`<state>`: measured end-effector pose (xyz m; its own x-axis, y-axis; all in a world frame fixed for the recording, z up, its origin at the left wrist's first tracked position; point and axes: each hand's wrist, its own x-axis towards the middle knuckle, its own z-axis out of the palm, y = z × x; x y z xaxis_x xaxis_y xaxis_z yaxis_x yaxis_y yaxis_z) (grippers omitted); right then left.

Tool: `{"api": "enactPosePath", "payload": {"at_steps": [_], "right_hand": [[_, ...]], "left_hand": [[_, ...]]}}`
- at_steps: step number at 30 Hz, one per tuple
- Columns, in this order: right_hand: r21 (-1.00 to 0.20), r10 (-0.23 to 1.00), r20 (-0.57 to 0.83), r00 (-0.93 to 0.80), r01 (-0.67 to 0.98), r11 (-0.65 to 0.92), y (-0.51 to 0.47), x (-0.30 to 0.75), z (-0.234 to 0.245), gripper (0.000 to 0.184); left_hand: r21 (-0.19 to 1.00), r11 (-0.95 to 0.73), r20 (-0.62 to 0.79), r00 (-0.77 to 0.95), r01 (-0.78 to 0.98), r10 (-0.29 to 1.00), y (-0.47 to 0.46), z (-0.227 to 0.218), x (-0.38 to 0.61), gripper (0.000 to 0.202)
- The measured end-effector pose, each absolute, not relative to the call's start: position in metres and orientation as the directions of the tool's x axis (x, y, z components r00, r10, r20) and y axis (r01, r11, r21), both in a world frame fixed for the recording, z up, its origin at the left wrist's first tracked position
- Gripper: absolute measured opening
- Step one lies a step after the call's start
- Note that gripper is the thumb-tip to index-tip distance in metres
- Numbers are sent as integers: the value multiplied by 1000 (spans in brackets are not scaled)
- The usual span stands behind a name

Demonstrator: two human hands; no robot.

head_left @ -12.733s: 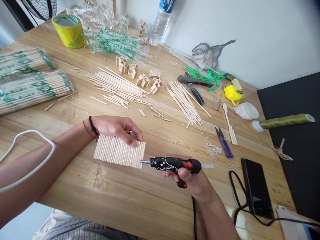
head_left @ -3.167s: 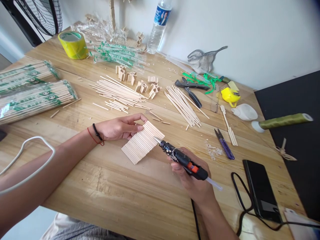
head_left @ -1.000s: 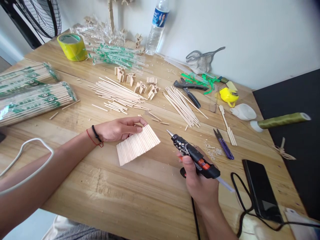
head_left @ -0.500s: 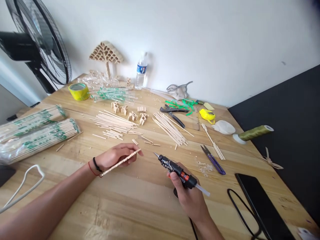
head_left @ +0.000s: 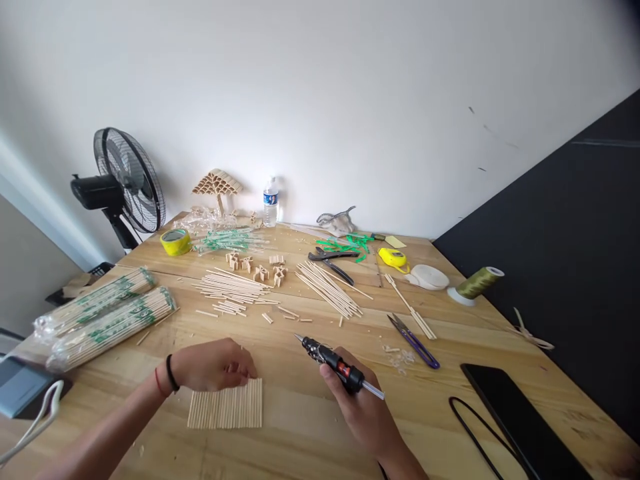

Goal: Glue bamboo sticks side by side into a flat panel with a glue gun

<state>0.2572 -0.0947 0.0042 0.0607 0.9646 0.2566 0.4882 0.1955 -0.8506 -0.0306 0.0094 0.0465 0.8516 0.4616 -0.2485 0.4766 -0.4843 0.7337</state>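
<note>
My left hand (head_left: 220,363) is closed at the far edge of a flat panel of wooden sticks (head_left: 227,407), side by side; its fingertips are at the far right corner and partly hidden. The panel faces me, low over or on the table; I cannot tell which. In my right hand (head_left: 363,407) is a black hot glue gun (head_left: 327,358), its nozzle pointing up and left, a clear glue stick poking from its back. Beyond the hands lie loose wooden sticks (head_left: 233,287), a second bunch of sticks (head_left: 330,290) and short cut pieces (head_left: 267,319).
Wrapped stick bundles (head_left: 113,327) lie left, near yellow tape (head_left: 176,243). Behind stand a small stick tree (head_left: 219,183), a water bottle (head_left: 271,203) and a fan (head_left: 130,180). Rightward are pliers (head_left: 333,257), purple snips (head_left: 415,341), a tape measure (head_left: 393,259), thread (head_left: 480,283) and a phone (head_left: 520,420).
The stick panel has turned from edge-on to face me and is lower, with my left hand now at its far edge. The glue gun stays in my right hand. The camera view has tilted up.
</note>
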Motion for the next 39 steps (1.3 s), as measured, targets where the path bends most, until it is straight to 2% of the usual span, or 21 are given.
{"api": "enactPosePath", "payload": {"at_steps": [3, 5, 10, 14, 18, 23, 29, 32, 35, 39], "right_hand": [[-849, 962, 271, 20, 476, 229, -96, 254, 6, 42], [-848, 960, 279, 7, 471, 243, -96, 253, 5, 42], [-841, 952, 308, -6, 466, 275, -96, 252, 5, 40], [-832, 944, 331, -9, 469, 297, -94, 253, 6, 39], [-842, 943, 332, 5, 453, 294, -93, 254, 8, 39], [-853, 947, 320, 18, 440, 280, -93, 254, 8, 40], [-847, 946, 323, 27, 455, 276, -93, 254, 8, 41], [-843, 938, 345, 31, 450, 295, -93, 256, 9, 39], [-845, 934, 355, 49, 445, 298, -92, 256, 9, 39], [-852, 931, 356, 79, 437, 289, -92, 257, 9, 38]], "left_hand": [[635, -546, -248, 814, 547, 526, 15, 56, -45, 23], [555, -562, -219, 759, 614, 613, 30, 63, -55, 24], [295, -448, -76, 488, 844, 869, 83, 61, -77, 31], [158, -348, -53, 360, 924, 932, 108, 46, -86, 23], [92, -346, -103, 354, 934, 929, 116, 39, -88, 21], [61, -355, -189, 360, 933, 913, 126, 39, -88, 35], [106, -331, -285, 348, 938, 893, 131, 44, -90, 35], [134, -296, -255, 322, 946, 912, 129, 53, -93, 34], [181, -259, -183, 291, 949, 939, 119, 66, -90, 22], [311, -276, -103, 321, 909, 942, 77, 72, -64, 26]]}}
